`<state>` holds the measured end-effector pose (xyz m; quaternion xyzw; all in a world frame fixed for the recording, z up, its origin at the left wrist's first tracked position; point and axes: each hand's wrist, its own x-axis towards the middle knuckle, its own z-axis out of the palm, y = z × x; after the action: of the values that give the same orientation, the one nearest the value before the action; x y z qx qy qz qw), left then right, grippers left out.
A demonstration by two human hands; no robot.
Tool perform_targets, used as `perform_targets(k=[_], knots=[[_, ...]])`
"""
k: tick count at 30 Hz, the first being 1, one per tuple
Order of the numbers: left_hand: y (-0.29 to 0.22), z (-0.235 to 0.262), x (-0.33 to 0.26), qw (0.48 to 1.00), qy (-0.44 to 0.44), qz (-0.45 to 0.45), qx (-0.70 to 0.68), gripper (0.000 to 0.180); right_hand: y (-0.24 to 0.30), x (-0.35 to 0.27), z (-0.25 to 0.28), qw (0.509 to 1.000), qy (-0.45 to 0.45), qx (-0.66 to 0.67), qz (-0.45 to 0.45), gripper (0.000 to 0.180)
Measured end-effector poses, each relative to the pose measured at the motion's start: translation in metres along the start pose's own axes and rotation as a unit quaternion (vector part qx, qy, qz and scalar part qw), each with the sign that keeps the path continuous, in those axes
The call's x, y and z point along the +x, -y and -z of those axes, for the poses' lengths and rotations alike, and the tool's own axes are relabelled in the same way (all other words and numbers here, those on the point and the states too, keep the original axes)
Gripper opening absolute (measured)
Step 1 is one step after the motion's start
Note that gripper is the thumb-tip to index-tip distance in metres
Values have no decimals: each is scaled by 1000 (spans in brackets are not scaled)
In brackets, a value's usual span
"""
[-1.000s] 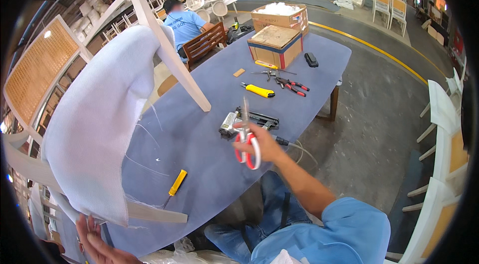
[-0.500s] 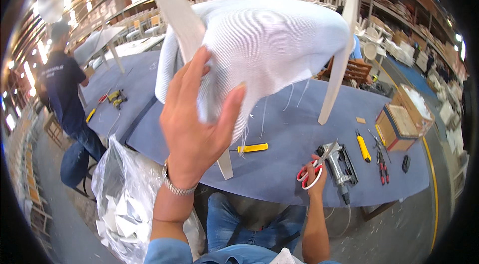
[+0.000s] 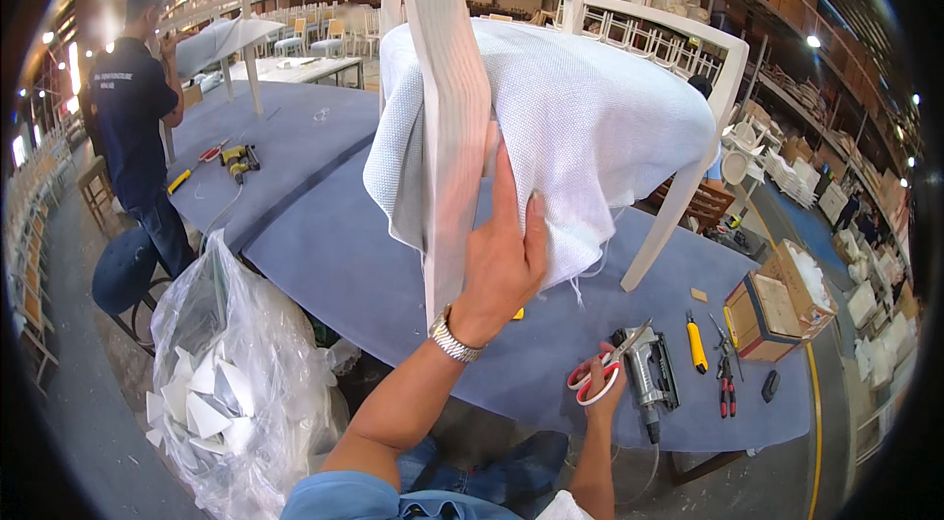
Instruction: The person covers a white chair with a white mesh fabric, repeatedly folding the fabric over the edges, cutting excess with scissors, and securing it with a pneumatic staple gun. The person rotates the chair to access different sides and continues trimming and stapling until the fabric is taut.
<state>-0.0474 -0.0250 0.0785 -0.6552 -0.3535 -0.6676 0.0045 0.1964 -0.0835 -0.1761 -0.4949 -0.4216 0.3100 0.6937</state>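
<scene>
A pale wooden chair (image 3: 447,78) stands on the blue-grey table, with light blue woven fabric (image 3: 580,97) draped over its seat. Loose threads hang from the fabric's lower edge. My left hand (image 3: 497,264) is against the hanging cloth beside the near chair leg, index finger and thumb stretched upward; its other fingers are mostly hidden. Low on the right, my right hand (image 3: 602,394) holds red-and-white-handled scissors (image 3: 615,363), their blades pointing up and away. Next to them lies a grey staple gun (image 3: 646,377) with a hose.
Right of the staple gun lie a yellow cutter (image 3: 696,343), red-handled pliers (image 3: 726,392) and a cardboard box (image 3: 762,318). A plastic bag of white scraps (image 3: 221,392) stands at the left. Beyond it, a co-worker (image 3: 143,107) stands by another table (image 3: 295,127).
My left hand has moved right across the near chair leg onto the fabric's hanging part. The chair appears turned or shifted, and the view has moved. My right hand still holds the scissors.
</scene>
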Motion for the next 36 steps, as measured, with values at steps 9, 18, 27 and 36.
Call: perform_targets(k=[9, 18, 27, 36], knots=[[-3, 49, 10, 979, 109, 39, -169, 47, 0, -8, 2, 999, -10, -28, 22, 30], [1, 100, 22, 842, 268, 243, -401, 45, 20, -20, -23, 999, 32, 17, -22, 40], [-3, 107, 0, 917, 246, 205, -237, 37, 105, -66, -130, 943, 286, 169, -6, 57], [25, 147, 3, 887, 351, 262, -145, 26, 111, -90, -160, 924, 370, 85, 46, 62]])
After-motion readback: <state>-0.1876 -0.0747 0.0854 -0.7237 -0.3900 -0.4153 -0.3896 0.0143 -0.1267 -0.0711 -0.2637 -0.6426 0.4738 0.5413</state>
